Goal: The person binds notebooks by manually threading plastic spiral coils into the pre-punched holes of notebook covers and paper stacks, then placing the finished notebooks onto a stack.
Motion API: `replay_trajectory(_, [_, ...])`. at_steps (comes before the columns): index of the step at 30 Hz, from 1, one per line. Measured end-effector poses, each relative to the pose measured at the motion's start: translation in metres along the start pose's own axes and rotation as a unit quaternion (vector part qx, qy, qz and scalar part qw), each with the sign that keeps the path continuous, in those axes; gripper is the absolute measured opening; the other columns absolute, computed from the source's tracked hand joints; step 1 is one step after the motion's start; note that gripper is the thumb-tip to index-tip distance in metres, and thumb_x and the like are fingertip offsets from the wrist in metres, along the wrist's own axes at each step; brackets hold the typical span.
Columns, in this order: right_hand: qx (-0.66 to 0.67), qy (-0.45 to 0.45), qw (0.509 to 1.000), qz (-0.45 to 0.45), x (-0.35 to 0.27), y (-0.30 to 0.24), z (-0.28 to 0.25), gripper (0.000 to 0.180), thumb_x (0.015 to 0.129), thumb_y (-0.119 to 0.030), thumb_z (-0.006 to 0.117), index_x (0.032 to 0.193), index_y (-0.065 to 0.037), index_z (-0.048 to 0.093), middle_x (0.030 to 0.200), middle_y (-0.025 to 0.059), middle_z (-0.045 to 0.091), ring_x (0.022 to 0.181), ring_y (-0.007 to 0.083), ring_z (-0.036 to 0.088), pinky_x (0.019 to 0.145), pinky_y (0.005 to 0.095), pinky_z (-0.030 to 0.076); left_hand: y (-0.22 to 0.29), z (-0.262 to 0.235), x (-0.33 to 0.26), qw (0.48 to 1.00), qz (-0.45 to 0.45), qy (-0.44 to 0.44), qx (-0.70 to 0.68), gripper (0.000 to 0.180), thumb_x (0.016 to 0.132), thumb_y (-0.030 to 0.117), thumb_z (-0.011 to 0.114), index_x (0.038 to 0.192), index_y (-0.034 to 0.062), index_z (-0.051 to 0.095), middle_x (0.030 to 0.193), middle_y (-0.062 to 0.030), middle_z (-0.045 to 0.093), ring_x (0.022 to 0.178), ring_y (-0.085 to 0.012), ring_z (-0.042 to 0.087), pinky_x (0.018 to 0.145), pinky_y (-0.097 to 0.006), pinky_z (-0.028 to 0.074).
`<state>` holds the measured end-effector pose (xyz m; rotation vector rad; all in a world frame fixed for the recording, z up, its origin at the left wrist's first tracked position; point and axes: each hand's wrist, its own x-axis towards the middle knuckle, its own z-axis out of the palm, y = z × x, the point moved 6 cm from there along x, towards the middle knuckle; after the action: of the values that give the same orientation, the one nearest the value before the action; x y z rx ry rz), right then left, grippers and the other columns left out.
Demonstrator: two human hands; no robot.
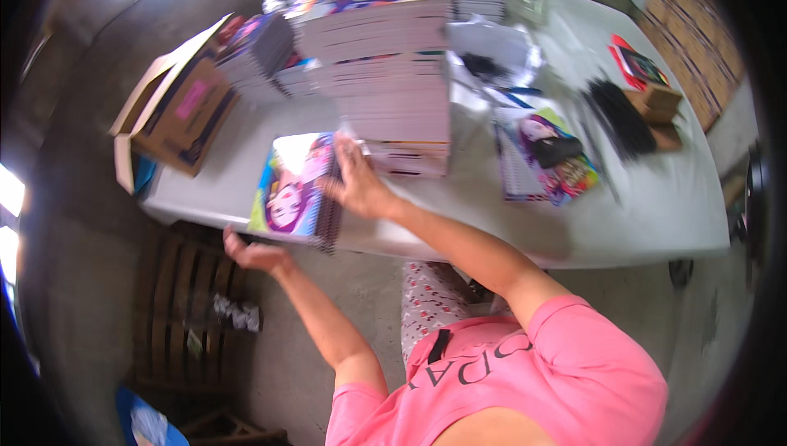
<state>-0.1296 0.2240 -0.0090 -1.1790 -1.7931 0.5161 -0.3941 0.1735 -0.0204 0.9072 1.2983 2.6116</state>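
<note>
A small stack of spiral notebooks [285, 188] with bright cartoon covers lies at the table's near left edge, its black coil bindings toward the right. My right hand [361, 179] rests against the bound side of this stack with the fingers apart. Just off the table edge, by the stack's lower left corner, my left hand [256, 252] has its palm turned up and its fingers stretched out, holding nothing. Beyond my right hand rises a tall pile of notebooks [385, 85], page edges facing me. Motion slightly blurs both hands.
An open cardboard box [184, 114] sits at the table's left end. To the right, a dark object [555, 151] lies on colourful notebooks [525, 177], near a bundle of black coils [616, 122] and a brown block [656, 103]. A wooden slatted pallet [176, 307] is below left.
</note>
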Motion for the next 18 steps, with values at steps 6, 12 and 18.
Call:
replay_trajectory(6, [0.197, -0.225, 0.954, -0.040, -0.124, -0.045, -0.221, 0.017, 0.077, -0.002, 0.066, 0.094, -0.002, 0.068, 0.090, 0.0082, 0.069, 0.081, 0.0152, 0.063, 0.077, 0.0286, 0.049, 0.172, 0.024, -0.100, 0.965, 0.173, -0.119, -0.157, 0.032, 0.089, 0.022, 0.041, 0.105, -0.0043, 0.050, 0.103, -0.0143, 0.054, 0.102, -0.0277, 0.052, 0.095, -0.038, 0.041])
replay_trajectory(12, [-0.364, 0.086, 0.873, 0.313, -0.159, 0.242, -0.416, 0.051, 0.073, -0.032, 0.069, 0.109, 0.002, 0.058, 0.092, 0.0197, 0.064, 0.079, 0.0301, 0.064, 0.070, 0.0357, 0.050, 0.119, 0.178, -0.352, 0.688, 0.002, -0.712, 0.140, 0.077, 0.083, 0.051, 0.054, 0.136, -0.0012, 0.033, 0.140, -0.0198, 0.033, 0.133, -0.0369, 0.024, 0.105, -0.050, 0.023])
replay_trajectory(18, [-0.018, -0.016, 0.855, 0.518, -0.139, 0.240, -0.369, 0.040, 0.065, -0.036, 0.078, 0.082, -0.005, 0.059, 0.063, -0.0018, 0.049, 0.050, 0.0081, 0.044, 0.043, 0.0246, 0.034, 0.085, 0.192, -0.409, 0.642, 0.059, -0.723, 0.248, 0.088, 0.081, 0.067, 0.042, 0.139, 0.0013, 0.029, 0.147, -0.0139, 0.025, 0.137, -0.0374, 0.012, 0.106, -0.058, 0.006])
